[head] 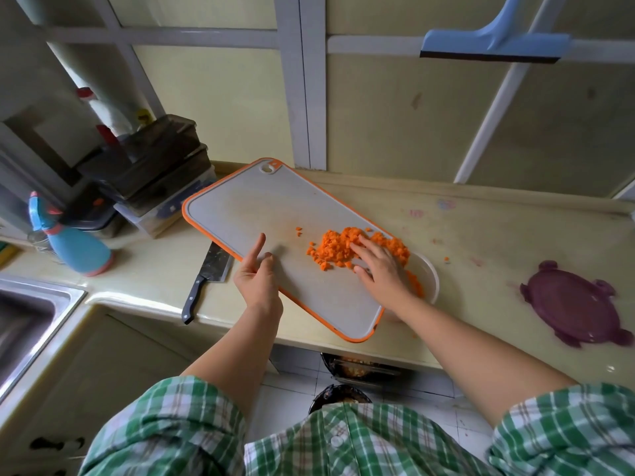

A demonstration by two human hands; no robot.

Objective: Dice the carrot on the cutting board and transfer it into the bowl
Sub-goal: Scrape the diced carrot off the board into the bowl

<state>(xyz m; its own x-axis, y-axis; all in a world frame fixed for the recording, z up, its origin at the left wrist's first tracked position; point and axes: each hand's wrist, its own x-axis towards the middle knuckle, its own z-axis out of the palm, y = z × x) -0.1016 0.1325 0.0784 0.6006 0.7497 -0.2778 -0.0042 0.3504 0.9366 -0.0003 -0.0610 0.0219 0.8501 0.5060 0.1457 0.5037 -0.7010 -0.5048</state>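
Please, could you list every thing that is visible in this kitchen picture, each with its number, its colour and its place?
cutting board: one, grey with orange rim, on the counter
diced carrot: one heap, orange, on the board's right part
bowl: one, white, under the board's right edge, some carrot inside
knife: one, black handle, counter left of the board
lid: one, purple, counter at far right
spray bottle: one, blue and pink, counter at left
containers: one stack, dark, back left of the counter
sink: one, steel, bottom left
squeegee: one, blue, top right
left hand: one, grips the board's near-left edge
right hand: one, flat on the carrot heap
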